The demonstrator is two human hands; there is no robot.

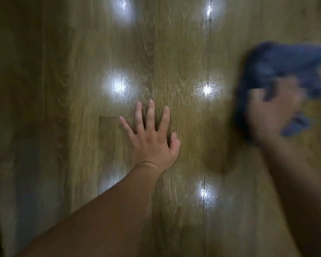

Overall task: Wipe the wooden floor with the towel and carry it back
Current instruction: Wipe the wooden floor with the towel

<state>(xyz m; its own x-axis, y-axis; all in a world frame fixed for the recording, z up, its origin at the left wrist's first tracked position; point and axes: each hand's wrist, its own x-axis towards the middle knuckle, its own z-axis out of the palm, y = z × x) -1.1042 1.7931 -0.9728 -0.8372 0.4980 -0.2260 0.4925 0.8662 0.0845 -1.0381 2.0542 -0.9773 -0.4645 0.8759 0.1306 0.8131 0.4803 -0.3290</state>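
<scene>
Left hand, fingers spread flat on wooden floor; right hand, fingers clutching towel: risk, braced palm slipping on gloss.

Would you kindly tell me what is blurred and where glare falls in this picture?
Head view: the right hand and the blue towel it grips are smeared by motion; the left hand, flat on the wooden floor, is fairly sharp; white glare spots dot it.

Left hand flat on floor; towel to its right.
</scene>
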